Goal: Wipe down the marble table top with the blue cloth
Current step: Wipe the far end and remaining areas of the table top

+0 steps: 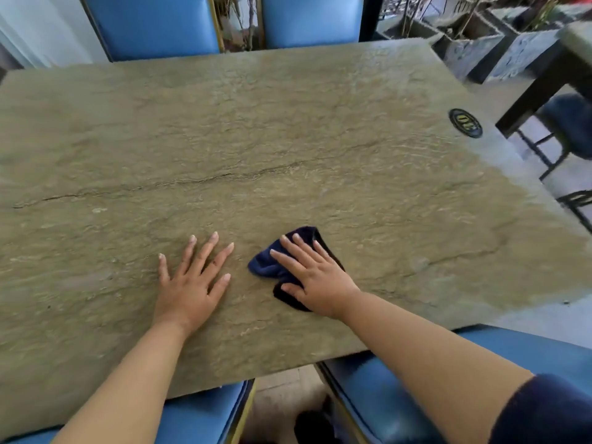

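The marble table top is greenish-brown with a long dark crack running across its middle. A crumpled dark blue cloth lies on it near the front edge. My right hand presses flat on the cloth with fingers spread, covering most of it. My left hand rests flat on the bare marble just left of the cloth, fingers apart, holding nothing.
A round black and yellow number badge sits near the table's right edge. Blue padded chairs stand at the far side and at the near side. A dark table and stool stand to the right, with stone planters behind.
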Demonstrator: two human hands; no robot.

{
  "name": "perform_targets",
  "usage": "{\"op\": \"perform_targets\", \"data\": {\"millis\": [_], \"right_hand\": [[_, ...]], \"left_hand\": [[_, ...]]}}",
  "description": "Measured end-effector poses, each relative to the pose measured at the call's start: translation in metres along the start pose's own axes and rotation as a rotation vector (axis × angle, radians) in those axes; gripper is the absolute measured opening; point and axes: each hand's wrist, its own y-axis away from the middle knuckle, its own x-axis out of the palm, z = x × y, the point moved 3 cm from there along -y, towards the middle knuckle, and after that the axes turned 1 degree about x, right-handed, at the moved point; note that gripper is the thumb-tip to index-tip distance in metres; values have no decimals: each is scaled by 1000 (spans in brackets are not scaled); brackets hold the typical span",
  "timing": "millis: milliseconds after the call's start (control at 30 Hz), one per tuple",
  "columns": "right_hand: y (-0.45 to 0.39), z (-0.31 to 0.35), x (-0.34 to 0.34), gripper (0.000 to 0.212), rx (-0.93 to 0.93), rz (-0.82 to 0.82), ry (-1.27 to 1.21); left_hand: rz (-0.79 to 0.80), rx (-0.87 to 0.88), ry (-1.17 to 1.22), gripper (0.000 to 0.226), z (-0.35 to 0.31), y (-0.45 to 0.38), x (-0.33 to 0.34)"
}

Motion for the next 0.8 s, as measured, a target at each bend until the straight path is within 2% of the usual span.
{"op": "perform_targets", "data": {"millis": [67, 133, 200, 267, 333, 500, 567, 667, 800], "right_hand": [[15, -12, -14, 55, -74, 105, -128], [27, -33, -35, 54, -52, 84, -168], [41, -64, -50, 54, 99, -7, -79], [59, -100, -54, 54, 362, -35, -11], [70, -121, -48, 57, 544, 18, -18], [70, -130, -41, 61, 540, 55, -73], [70, -134, -43, 62, 536, 73, -81], [69, -139, -44, 63, 526, 121, -95], [66, -141, -45, 65, 509, 150, -92]], "left_hand": [[6, -131, 127, 49, -14, -2, -3], [-114, -211, 249, 49, -46, -3, -9], [-230, -57, 246, 55, -98, -2, -15], [-153, 121, 141, 68, -150, -3, -7], [-69, 106, 28, 76, -176, -10, 3], [-98, 83, -10, 70, -144, -55, 1], [-166, 64, 4, 63, -133, -64, -2], [-258, 61, 81, 59, -143, -44, 4], [-204, 206, 152, 62, -173, 8, 15]]}}
